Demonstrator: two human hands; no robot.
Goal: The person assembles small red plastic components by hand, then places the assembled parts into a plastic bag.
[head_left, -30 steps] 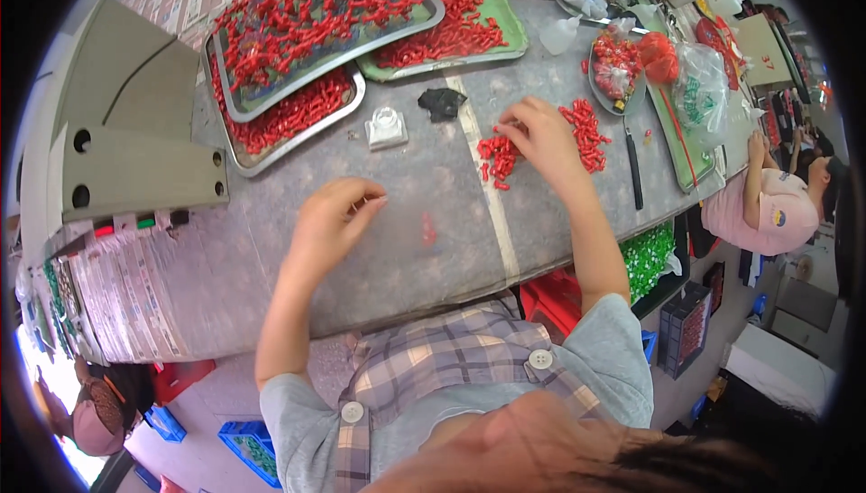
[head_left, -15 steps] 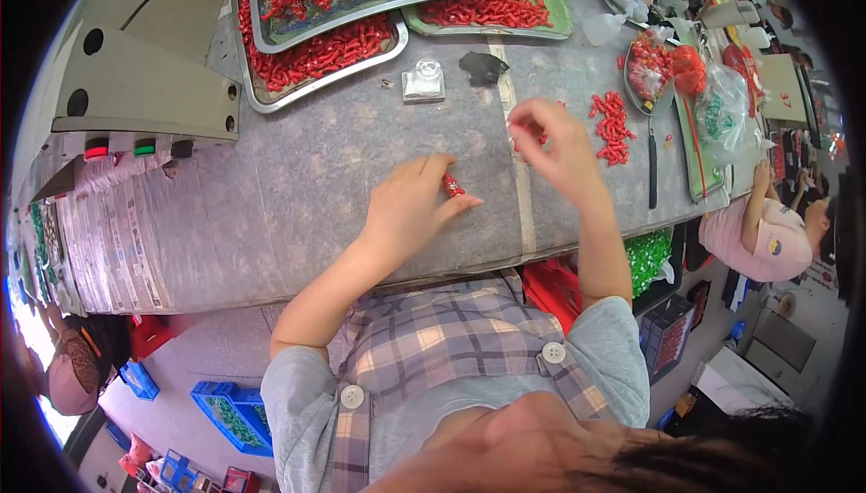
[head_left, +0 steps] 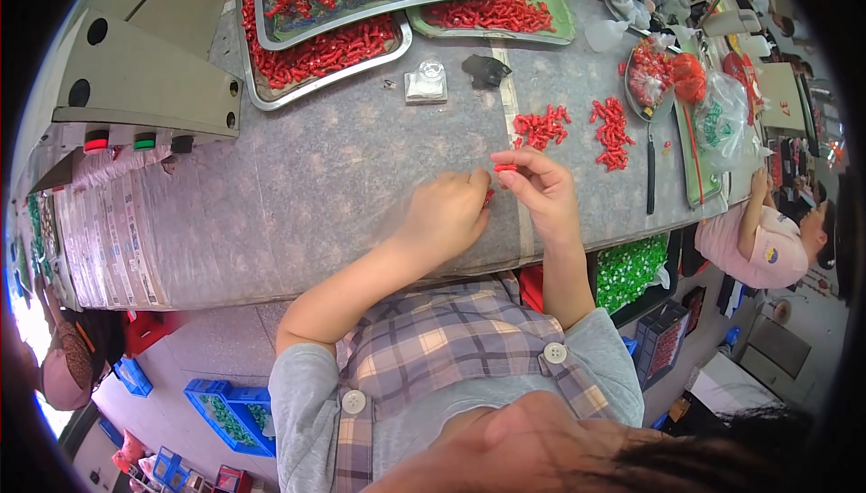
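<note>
Both of my hands are close together above the grey table [head_left: 316, 186], near its front edge. My right hand [head_left: 548, 200] pinches a small red plastic piece [head_left: 504, 168] between thumb and fingertips. My left hand [head_left: 442, 218] has its fingers curled around another small red piece [head_left: 490, 196], mostly covered by the fingers. Just beyond my right hand lies a loose pile of red pieces [head_left: 543, 127]. A second pile of similar pieces [head_left: 613, 135] is farther right.
Metal trays [head_left: 329, 72] heaped with red pieces and a green tray [head_left: 564, 31] stand at the back. A grey machine [head_left: 144, 78] with buttons is at left. A black-handled tool [head_left: 650, 173] and a plastic bag [head_left: 722, 110] lie right. Another person [head_left: 753, 245] sits beyond.
My right hand has drawn back from the near pile with a red piece, uncovering that pile. My left hand has moved right, its fingers now more closed around its piece.
</note>
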